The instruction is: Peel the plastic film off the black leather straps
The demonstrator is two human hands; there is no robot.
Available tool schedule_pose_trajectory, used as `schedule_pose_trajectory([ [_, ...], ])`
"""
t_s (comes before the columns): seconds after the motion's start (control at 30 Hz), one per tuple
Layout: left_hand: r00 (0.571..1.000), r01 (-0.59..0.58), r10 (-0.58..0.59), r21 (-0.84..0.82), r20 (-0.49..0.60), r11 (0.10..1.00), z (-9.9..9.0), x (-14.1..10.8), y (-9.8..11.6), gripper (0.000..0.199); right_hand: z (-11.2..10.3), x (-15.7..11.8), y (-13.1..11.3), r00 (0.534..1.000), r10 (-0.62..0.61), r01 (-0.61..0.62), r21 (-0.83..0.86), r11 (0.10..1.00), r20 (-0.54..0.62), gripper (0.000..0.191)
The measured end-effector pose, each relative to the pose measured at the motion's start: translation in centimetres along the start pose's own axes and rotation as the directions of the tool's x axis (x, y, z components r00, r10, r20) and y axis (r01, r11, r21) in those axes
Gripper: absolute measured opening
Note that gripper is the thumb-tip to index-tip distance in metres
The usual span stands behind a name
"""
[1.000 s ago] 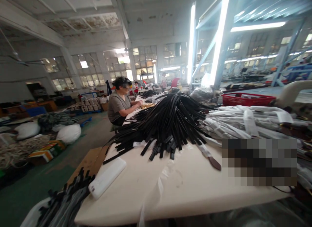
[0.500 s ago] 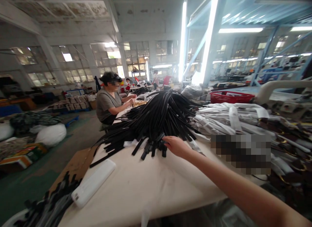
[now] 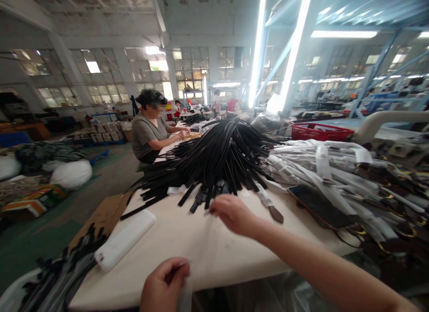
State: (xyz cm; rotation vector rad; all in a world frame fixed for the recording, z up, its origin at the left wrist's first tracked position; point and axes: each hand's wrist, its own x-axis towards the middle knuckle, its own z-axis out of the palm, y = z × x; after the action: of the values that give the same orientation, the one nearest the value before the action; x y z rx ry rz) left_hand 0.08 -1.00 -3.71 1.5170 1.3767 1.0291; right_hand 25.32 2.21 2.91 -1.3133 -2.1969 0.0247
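Note:
My left hand (image 3: 166, 283) is low at the table's near edge, thumb and fingers pinched on a see-through plastic strip (image 3: 187, 296) that hangs down. Further forward, my right hand (image 3: 233, 213) hovers over the table, its fingertips pressed together just in front of the strap ends. What they pinch is too small and blurred to make out; a faint pale streak runs below them. Beyond lies a big heap of black straps (image 3: 231, 146), their ends fanned toward me.
A white oblong device (image 3: 125, 240) lies on the cream table (image 3: 234, 258). To the right are a dark phone-like slab (image 3: 320, 207), plastic-wrapped straps (image 3: 311, 160) and a red basket (image 3: 321, 132). More black straps (image 3: 67, 271) stand lower left. A co-worker (image 3: 150, 128) sits across the table's left side.
My right hand has drawn back from the black strap ends toward me. My left hand has come into view at the bottom, with the plastic strip. The co-worker's hands have lowered slightly.

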Motion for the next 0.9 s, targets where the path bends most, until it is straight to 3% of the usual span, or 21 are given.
schedule_pose_trajectory([
  [0.03,1.0,0.008,-0.008,-0.003,0.018,1.0,0.4,0.6,-0.3,0.026,-0.4,-1.7,-2.1,0.974,-0.205,0.198,0.073,0.977,0.099,0.017],
  [0.07,1.0,0.004,-0.004,0.009,0.026,1.0,0.6,1.0,-0.6,0.028,-0.8,-3.4,-3.8,0.909,-0.348,0.324,0.139,0.936,0.228,0.014],
  [0.13,0.999,-0.032,0.03,0.058,0.023,0.998,0.9,1.2,-0.9,0.028,-1.4,-5.9,-6.3,0.826,-0.417,0.378,0.177,0.909,0.38,0.013],
  [0.17,0.998,-0.054,0.052,0.091,0.023,0.994,0.9,1.1,-0.9,0.028,-1.6,-6.7,-6.8,0.832,-0.372,0.342,0.148,0.928,0.411,0.016],
  [0.2,0.997,-0.075,0.071,0.122,0.032,0.99,1.0,0.9,-0.8,0.028,-1.7,-7.0,-7.0,0.87,-0.293,0.28,0.093,0.956,0.396,0.019],
  [0.27,0.992,-0.098,0.083,0.172,0.093,0.98,1.0,0.5,-0.4,0.026,-1.6,-6.9,-6.6,0.951,-0.127,0.132,0.0,0.991,0.281,0.02],
  [0.33,0.986,-0.1,0.071,0.2,0.148,0.975,1.1,0.2,0.1,0.024,-1.1,-6.2,-5.8,0.981,-0.047,0.053,-0.027,0.998,0.19,0.021],
  [0.53,0.992,-0.082,0.059,0.207,0.115,0.975,1.1,-0.4,0.4,0.025,0.2,-4.6,-5.5,0.946,-0.074,0.115,-0.112,0.987,0.317,0.019],
  [0.63,0.986,-0.103,0.072,0.216,0.148,0.971,1.1,-0.6,0.3,0.025,0.3,-4.4,-6.0,0.924,-0.096,0.15,-0.119,0.981,0.371,0.015],
  [0.9,0.986,-0.141,0.116,0.232,0.118,0.963,1.1,-0.3,0.2,0.021,1.1,-4.2,-6.5,0.908,-0.097,0.167,-0.141,0.976,0.407,0.02],
])
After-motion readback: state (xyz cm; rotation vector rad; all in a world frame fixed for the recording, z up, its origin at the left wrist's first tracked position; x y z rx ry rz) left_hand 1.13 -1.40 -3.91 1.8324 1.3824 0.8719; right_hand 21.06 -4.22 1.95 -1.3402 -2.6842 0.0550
